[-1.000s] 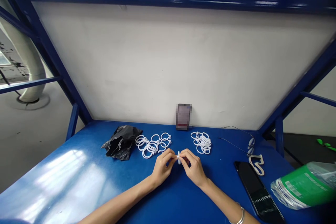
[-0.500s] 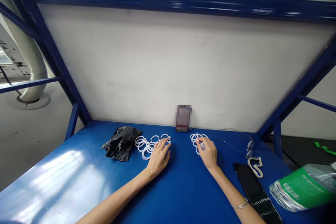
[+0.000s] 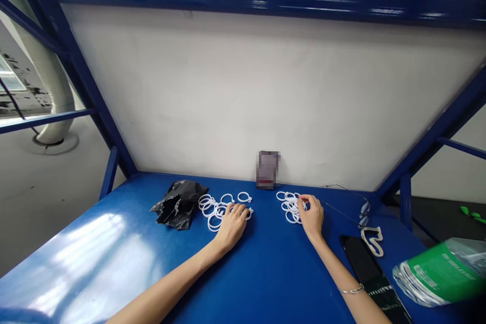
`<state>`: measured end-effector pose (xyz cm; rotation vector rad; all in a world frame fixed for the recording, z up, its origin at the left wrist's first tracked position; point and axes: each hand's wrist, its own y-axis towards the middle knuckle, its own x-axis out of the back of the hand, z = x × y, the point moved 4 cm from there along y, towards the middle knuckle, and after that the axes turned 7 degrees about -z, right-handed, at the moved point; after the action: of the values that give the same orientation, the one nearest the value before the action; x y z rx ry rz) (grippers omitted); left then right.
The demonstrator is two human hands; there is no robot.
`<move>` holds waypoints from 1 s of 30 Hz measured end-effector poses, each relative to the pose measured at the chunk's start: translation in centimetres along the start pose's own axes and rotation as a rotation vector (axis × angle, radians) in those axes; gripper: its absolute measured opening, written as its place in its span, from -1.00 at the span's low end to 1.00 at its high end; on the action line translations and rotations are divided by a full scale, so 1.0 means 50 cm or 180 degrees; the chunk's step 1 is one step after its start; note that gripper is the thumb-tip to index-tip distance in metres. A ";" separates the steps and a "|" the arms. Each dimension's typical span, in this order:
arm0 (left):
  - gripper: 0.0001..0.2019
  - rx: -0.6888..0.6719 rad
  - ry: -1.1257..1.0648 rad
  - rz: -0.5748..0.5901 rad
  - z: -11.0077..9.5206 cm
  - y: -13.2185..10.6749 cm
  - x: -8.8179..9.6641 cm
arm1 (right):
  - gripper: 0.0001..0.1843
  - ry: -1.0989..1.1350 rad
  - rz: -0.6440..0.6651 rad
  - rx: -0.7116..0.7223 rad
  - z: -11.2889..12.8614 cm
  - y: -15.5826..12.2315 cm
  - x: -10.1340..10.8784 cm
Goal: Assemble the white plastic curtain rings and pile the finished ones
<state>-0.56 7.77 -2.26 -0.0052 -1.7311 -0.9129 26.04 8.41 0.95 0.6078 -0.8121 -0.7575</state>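
White plastic rings with small eyelets, like curtain rings, lie in two clusters on the blue table (image 3: 266,263). My left hand (image 3: 232,225) rests at the right end of the left cluster (image 3: 212,211), its fingers curled down over a white ring that peeks out at their right side. One loose ring (image 3: 244,197) lies just beyond those fingers. At the right edge of the right cluster (image 3: 290,207), my right hand (image 3: 313,216) has thumb and fingers closed about a white ring. Its far fingers are partly hidden.
A crumpled black plastic bag (image 3: 180,205) sits left of the rings. A blurred-out upright item (image 3: 268,169) leans on the wall. At right are glasses (image 3: 363,212), a white loop-shaped item (image 3: 374,243), a black phone (image 3: 374,276) and a green-labelled bottle (image 3: 440,271).
My left fingers have drawn nearer and curled lower, uncovering a loose ring behind them. My right hand has shifted rightward, from over its cluster to the cluster's right edge.
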 end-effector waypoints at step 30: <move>-0.64 0.0732 -0.2960 0.0249 -0.052 -0.005 0.045 | -0.86 0.1663 0.3008 0.0673 0.211 -0.175 -0.035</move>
<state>0.60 5.14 -0.37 -0.3980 -2.6628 -0.6775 13.53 2.65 -0.34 0.4956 -0.5902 0.3482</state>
